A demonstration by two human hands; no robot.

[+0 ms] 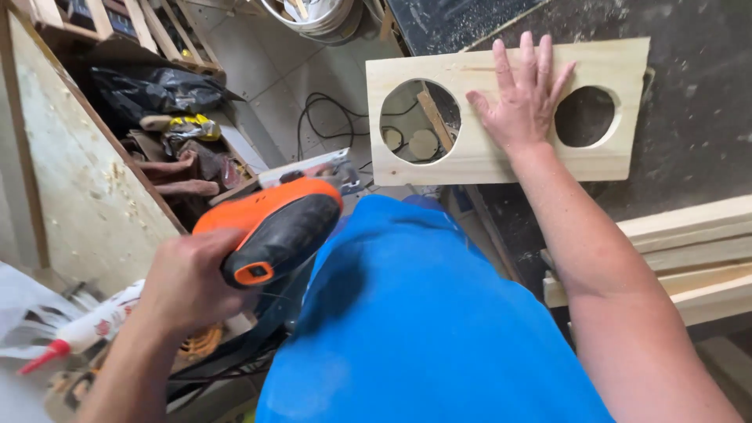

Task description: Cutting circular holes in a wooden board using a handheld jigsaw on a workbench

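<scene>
At upper right, the right hand (523,98) presses flat on a pale board (501,160) with two round holes; at lower left, the left hand (188,282) grips an orange-and-black jigsaw (274,227).

A single head-worn camera looks steeply down over the person's own blue-clad front, which fills the lower middle of the frame. It sits close enough that both forearms run in from the bottom edge, the left hand (184,286) at lower left and the right hand (521,98) at upper right. The dark workbench (689,102) takes the upper right, the floor and clutter the upper left.
</scene>
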